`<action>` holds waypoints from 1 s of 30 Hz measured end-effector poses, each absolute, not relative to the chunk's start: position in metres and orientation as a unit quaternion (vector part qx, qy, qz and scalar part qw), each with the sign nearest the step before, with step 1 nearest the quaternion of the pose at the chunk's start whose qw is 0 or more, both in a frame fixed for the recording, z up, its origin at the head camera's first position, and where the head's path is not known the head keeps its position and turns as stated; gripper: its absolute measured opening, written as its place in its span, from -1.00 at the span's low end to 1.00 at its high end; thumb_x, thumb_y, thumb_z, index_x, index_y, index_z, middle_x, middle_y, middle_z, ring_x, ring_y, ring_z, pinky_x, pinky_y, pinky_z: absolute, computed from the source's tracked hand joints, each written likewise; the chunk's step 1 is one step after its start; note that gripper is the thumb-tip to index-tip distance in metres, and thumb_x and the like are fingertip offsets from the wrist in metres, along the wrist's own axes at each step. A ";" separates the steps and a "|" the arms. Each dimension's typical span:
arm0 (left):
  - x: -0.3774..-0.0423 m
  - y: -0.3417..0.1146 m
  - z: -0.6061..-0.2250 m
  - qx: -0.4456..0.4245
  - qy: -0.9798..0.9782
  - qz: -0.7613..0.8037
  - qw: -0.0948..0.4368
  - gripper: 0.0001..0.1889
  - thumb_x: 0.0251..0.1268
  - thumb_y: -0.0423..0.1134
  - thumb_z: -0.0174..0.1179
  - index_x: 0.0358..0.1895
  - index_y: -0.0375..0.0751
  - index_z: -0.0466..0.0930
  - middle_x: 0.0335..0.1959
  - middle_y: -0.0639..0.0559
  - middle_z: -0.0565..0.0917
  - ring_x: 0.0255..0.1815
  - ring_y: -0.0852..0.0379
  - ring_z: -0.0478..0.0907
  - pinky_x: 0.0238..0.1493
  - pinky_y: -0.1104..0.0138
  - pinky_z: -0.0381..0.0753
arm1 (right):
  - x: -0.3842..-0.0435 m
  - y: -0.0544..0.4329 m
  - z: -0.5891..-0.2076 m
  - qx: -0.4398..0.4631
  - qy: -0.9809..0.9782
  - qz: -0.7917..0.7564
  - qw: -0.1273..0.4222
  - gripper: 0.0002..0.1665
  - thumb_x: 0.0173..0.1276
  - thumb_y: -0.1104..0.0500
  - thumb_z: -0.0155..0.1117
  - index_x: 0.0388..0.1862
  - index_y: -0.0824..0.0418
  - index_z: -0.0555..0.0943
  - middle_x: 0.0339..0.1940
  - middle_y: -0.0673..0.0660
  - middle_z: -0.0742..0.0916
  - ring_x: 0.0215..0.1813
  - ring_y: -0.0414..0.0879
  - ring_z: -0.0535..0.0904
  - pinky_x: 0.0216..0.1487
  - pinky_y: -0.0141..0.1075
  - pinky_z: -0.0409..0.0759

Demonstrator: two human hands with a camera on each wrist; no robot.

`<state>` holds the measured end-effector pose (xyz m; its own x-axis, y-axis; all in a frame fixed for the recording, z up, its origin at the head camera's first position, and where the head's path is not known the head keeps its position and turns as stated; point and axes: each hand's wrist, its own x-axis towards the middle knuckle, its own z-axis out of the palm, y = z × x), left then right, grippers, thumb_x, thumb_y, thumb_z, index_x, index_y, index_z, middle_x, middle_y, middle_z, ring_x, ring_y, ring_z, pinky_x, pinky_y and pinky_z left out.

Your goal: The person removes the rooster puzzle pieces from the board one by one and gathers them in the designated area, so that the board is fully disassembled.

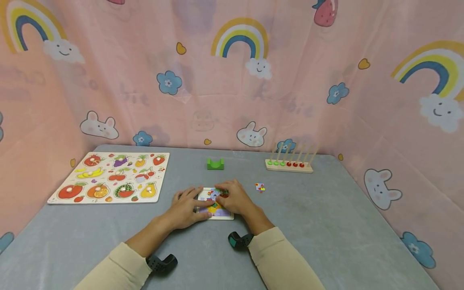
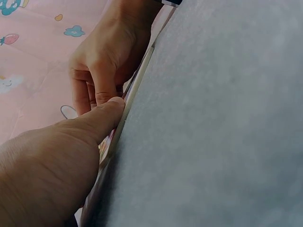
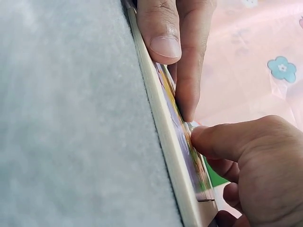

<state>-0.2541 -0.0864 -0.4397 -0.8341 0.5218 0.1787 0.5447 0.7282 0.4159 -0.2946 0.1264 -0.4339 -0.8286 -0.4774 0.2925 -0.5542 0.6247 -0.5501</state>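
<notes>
A small wooden jigsaw puzzle [image 1: 222,216] with a colourful cartoon picture lies flat on the table, both hands over it. My left hand [image 1: 185,208] rests on its left side with fingers fairly straight; the thumb [image 2: 109,113] lies at the near edge and the index finger reaches onto the picture. On the upper right part, my right hand [image 1: 235,197] pinches a puzzle piece [image 1: 224,193] with red and green on it, mostly hidden by the fingers. In the right wrist view, its thumb [image 3: 208,137] touches the picture near the left fingertip. Another loose puzzle piece [image 1: 259,187] lies right of the puzzle.
A fruit peg puzzle board [image 1: 103,197] lies at the left. Behind the hands stands a green U-shaped block [image 1: 215,164]. A wooden peg rack [image 1: 290,167] with green and red beads stands at the back right. Pink patterned cloth [image 1: 203,104] hangs around the grey table [image 1: 326,225].
</notes>
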 end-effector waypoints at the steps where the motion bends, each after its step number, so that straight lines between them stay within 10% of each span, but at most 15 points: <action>1: -0.254 -0.087 -0.440 -0.286 -0.930 -0.231 0.025 -0.56 0.25 0.14 0.24 0.18 0.16 0.63 0.42 -0.24 0.24 0.40 -0.32 0.09 0.21 -0.27 -0.04 | -0.295 0.126 -0.433 0.287 -0.899 0.325 0.061 -0.56 0.20 0.25 0.33 0.08 0.31 0.65 0.00 0.16 0.70 -0.08 0.01 0.46 -0.04 -0.09 0.43; 30: -0.253 -0.086 -0.442 -0.282 -0.930 -0.233 0.032 -0.56 0.22 0.14 0.26 0.16 0.21 0.64 0.42 -0.23 0.25 0.38 -0.30 0.12 0.21 -0.26 -0.04 | -0.280 0.142 -0.401 0.241 -0.886 0.395 0.044 -0.63 0.31 0.23 0.34 0.10 0.21 0.64 0.01 0.05 0.66 0.07 0.12 0.44 0.05 0.01 0.41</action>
<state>-0.2527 -0.0864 -0.4419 -0.8395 0.5090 0.1904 0.5386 0.7326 0.4163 -0.2795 0.1419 -0.4007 -0.8802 -0.3914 0.2684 -0.4613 0.5726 -0.6778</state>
